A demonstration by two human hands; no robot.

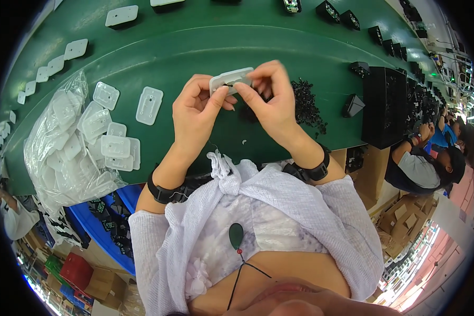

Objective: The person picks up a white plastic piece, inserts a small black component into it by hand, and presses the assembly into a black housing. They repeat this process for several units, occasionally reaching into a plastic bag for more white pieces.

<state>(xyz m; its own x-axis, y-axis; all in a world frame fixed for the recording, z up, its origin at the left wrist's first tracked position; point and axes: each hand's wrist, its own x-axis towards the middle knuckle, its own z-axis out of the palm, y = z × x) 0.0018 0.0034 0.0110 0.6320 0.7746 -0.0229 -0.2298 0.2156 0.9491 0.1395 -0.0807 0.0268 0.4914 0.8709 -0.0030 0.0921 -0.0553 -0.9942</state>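
Head view: both bare hands were raised over a green worktable (195,58), in front of the wearer's chest.
Held cover: a white, round-cornered plastic cover (230,75), tilted, sat between the two hands, off the table.
Left hand: the left hand (199,102) gripped the cover's left end, thumb in front, fingers curled behind.
Right hand: the right hand (270,97) grasped the cover's right end, thumb at its lower edge, forefinger bent over the top; fingertips slightly blurred.
Small black piece: a tiny dark part (227,85) showed at the cover by the thumbs; its exact shape could not be told.
Black pile: a heap of small black parts (308,108) lay on the table just right of the right hand.
Left of hands: a lone white cover (149,106) lay flat; farther left, a loose cluster of covers (116,146) lay against a clear plastic bag (60,158) with more inside.
Right side: a black wedge-shaped housing (353,106) stood near a large black bin (383,108).
Far side: white covers (76,49) stood in a spaced row at left, black housings (329,11) at right.
Wrists: a black band (166,192) circled the left, another (313,171) the right.
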